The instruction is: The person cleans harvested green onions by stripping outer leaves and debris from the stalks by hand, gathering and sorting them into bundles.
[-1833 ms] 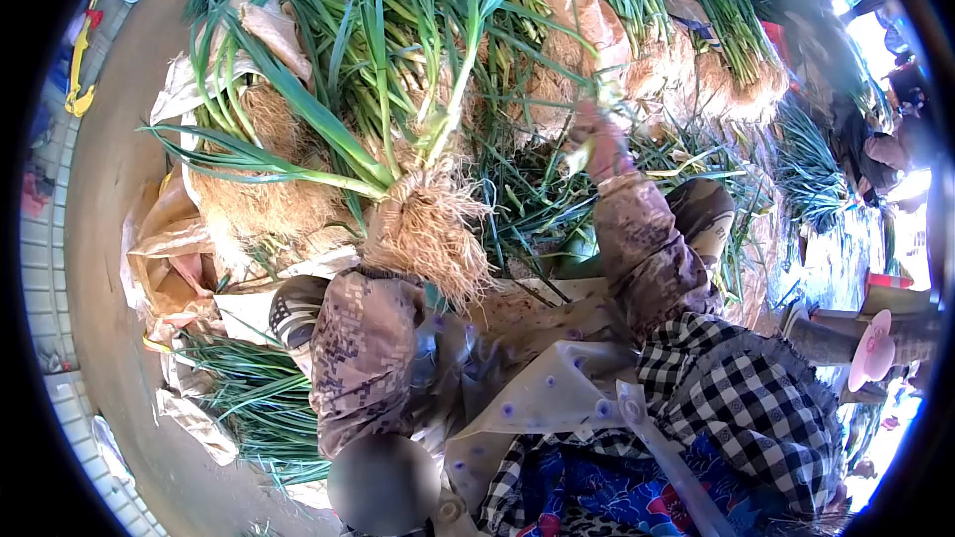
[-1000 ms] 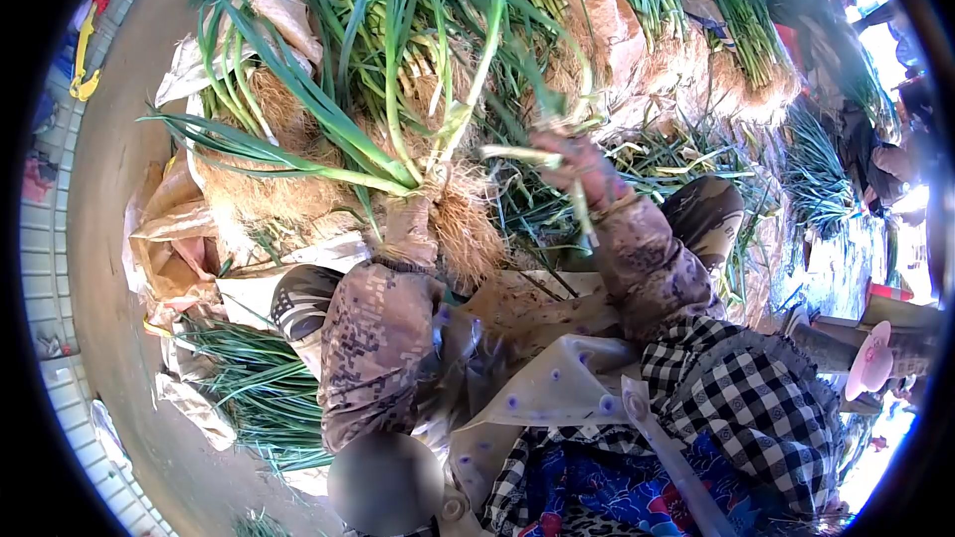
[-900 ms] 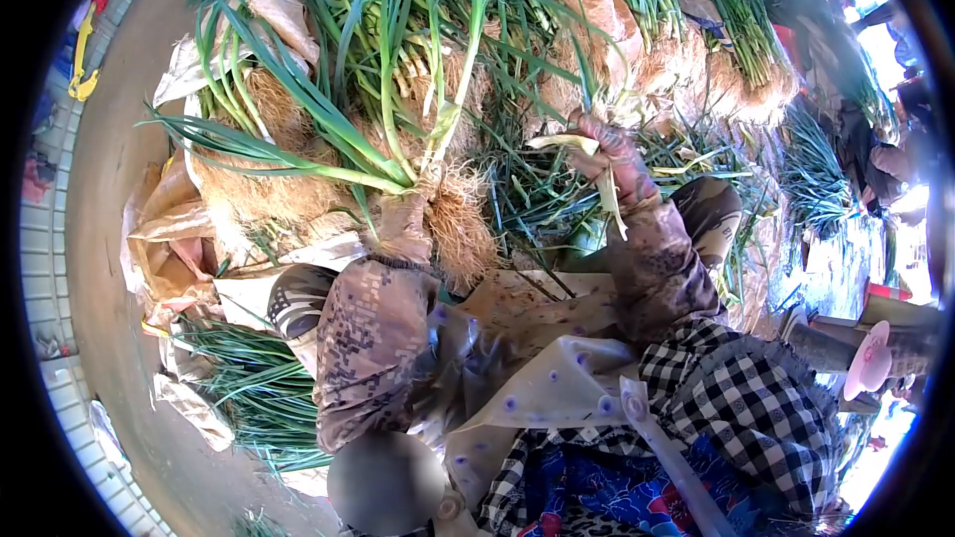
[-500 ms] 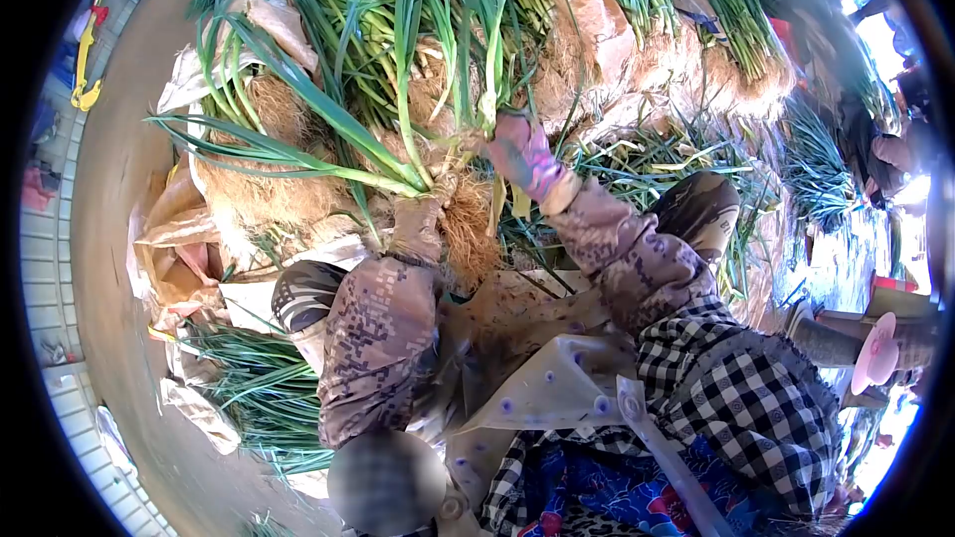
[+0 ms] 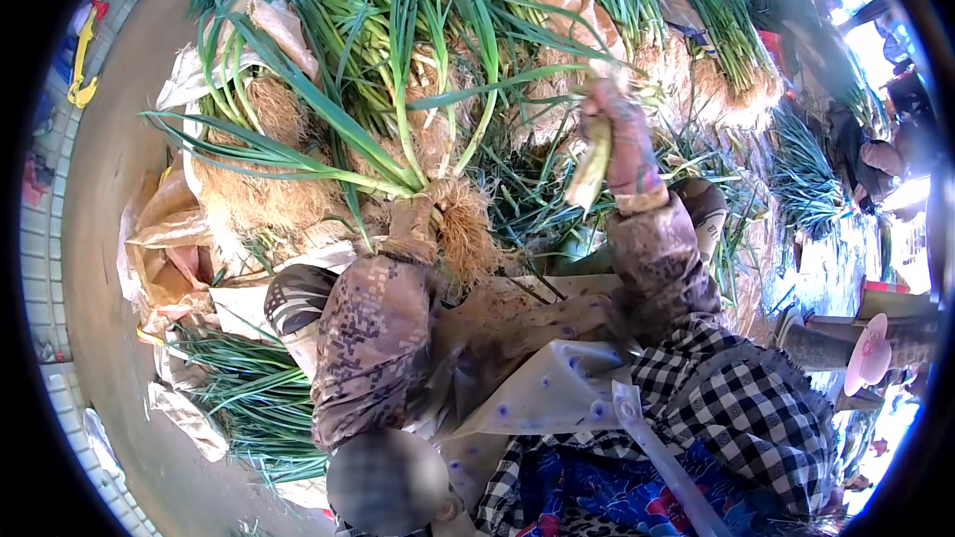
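A few green onions (image 5: 411,164) with long green leaves are gripped near their roots by my left hand (image 5: 410,224), whose fingers are partly hidden by the stalks. Their stringy brown roots (image 5: 468,234) hang to the right of that hand. Away to the right, my right hand (image 5: 625,144) is closed on pale stripped leaves (image 5: 591,167), one piece pointing down from the fingers and a green blade trailing to the left. Below and between the hands lie loose green leaves (image 5: 527,184).
Large bundles of green onions (image 5: 348,30) with bushy roots lie ahead on sacking. More bundles (image 5: 716,20) continue at upper right. Another pile (image 5: 249,393) sits at lower left beside the bare ground (image 5: 109,239). A pink hat (image 5: 869,354) shows at far right.
My right hand went to the held onions, then moved back right with leaf pieces. A stalk at the right of the held onions looks thinner and greener. My left hand has kept its hold.
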The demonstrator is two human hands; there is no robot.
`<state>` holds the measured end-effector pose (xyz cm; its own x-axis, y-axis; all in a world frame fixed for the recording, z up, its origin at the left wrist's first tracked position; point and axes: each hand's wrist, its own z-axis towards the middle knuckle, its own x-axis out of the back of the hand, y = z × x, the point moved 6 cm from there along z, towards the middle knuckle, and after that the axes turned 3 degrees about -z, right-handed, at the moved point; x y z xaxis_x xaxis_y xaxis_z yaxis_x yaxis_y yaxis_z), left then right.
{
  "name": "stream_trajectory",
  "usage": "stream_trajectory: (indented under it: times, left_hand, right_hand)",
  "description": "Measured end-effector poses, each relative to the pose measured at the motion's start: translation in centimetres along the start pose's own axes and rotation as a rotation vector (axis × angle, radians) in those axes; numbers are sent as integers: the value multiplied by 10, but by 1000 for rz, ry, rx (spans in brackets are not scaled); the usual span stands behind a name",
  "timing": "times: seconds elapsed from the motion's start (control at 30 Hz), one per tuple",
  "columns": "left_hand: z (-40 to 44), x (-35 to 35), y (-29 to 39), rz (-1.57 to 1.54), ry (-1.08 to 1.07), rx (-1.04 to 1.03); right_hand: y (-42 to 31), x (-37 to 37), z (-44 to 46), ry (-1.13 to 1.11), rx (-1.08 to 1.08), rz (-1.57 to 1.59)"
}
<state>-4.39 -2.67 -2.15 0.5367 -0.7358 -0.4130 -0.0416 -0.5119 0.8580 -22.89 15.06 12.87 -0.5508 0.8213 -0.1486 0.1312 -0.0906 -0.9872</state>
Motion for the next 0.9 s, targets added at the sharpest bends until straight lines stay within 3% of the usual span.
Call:
stream_trajectory:
  times: [0.07,0.13,0.2,0.27,0.33,0.37,0.4,0.47,0.57,0.6,0.73,0.77,0.8,0.83,0.9]
  left_hand:
    - [-2,-4,1,-15,-9,14]
    - [-5,-7,4,-16,-21,18]
    - [-7,-14,4,-32,-34,24]
    - [-9,-20,1,-41,-45,33]
    - [-11,-22,0,-52,-44,35]
    - [-12,-21,1,-56,-39,32]
    - [-12,-19,1,-55,-34,24]
    - [-11,-11,2,-45,-9,11]
    - [-10,6,2,-22,48,-28]
    - [-8,12,3,-3,63,-38]
    - [-1,25,4,70,123,-66]
    - [1,27,3,74,133,-70]
    - [3,27,3,86,139,-75]
    - [4,27,3,95,149,-80]
    - [3,25,3,103,164,-86]
  right_hand:
    - [-8,-36,6,-56,60,12]
    - [14,-60,37,-115,266,76]
    - [37,-78,75,-129,145,-188]
    - [37,-102,101,-73,68,-803]
    - [42,-125,112,-67,86,-1039]
    - [98,-119,154,39,267,-965]
    - [73,-134,137,-103,348,-1350]
    - [92,-129,159,-374,204,-1211]
    - [58,-91,131,-186,271,-414]
    - [64,-68,141,-183,122,-114]
    - [-36,5,77,-120,75,-569]
    - [-37,60,84,-110,-65,-701]
    - [-57,88,70,-31,56,-710]
    - [-72,120,52,210,98,-598]
    - [-80,235,49,179,61,-602]
